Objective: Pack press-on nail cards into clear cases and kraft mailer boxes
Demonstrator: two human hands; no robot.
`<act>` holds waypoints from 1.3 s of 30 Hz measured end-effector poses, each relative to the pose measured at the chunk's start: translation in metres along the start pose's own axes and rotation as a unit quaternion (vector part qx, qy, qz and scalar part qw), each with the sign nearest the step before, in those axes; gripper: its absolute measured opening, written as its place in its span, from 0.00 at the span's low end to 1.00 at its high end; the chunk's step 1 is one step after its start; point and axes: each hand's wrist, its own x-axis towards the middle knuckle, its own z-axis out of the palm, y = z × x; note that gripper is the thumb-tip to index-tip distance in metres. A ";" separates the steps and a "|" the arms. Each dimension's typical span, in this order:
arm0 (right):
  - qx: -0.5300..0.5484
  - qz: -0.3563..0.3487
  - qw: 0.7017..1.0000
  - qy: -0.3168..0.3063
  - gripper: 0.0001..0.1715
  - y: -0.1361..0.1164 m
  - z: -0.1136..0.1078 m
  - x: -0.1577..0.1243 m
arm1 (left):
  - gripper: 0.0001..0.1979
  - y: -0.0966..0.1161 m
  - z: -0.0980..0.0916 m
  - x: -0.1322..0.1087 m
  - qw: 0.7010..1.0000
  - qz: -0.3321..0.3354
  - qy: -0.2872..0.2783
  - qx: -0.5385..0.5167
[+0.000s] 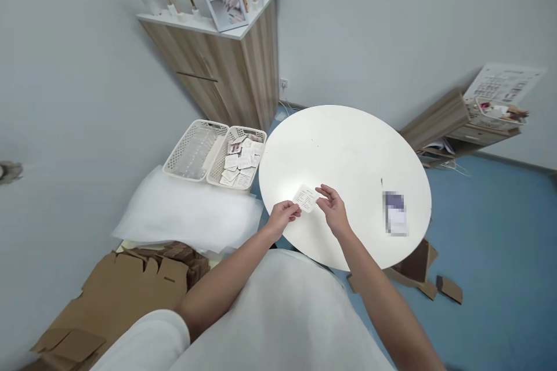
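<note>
A small white printed card (305, 199) with rounded corners and lines of dark text is held up over the round white table (339, 145). My left hand (284, 217) pinches its left edge between thumb and fingers. At the card's right edge is my right hand (333, 207), with thumb and fingertips around the corner and the other fingers loosely bent. To the left of the table, a white basket (256, 182) holds a loose pile of similar cards. Another white basket (167, 165) beside it contains clear plastic pieces.
White sheeting (187, 208) lies under the baskets, with flattened cardboard boxes (130, 278) nearer me. A pixelated purple-and-white item (395, 214) rests on the table's right side. A wooden cabinet (209, 64) stands behind; cardboard (415, 264) lies on the floor at right.
</note>
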 end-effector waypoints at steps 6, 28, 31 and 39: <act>0.020 -0.020 0.999 -0.033 0.23 0.010 -0.050 -0.024 | 0.11 -0.017 0.042 -0.009 0.993 -0.065 -0.086 -0.052; 0.000 0.006 1.000 -0.021 0.19 -0.001 -0.084 -0.032 | 0.17 -0.028 0.069 -0.022 0.987 0.089 -0.060 0.118; 0.010 0.023 1.000 -0.002 0.19 0.005 -0.089 -0.038 | 0.18 -0.031 0.070 -0.023 0.991 0.070 -0.050 0.101; 0.014 0.013 1.000 0.020 0.21 0.012 -0.088 -0.043 | 0.17 -0.037 0.070 -0.021 0.993 0.043 -0.051 0.098</act>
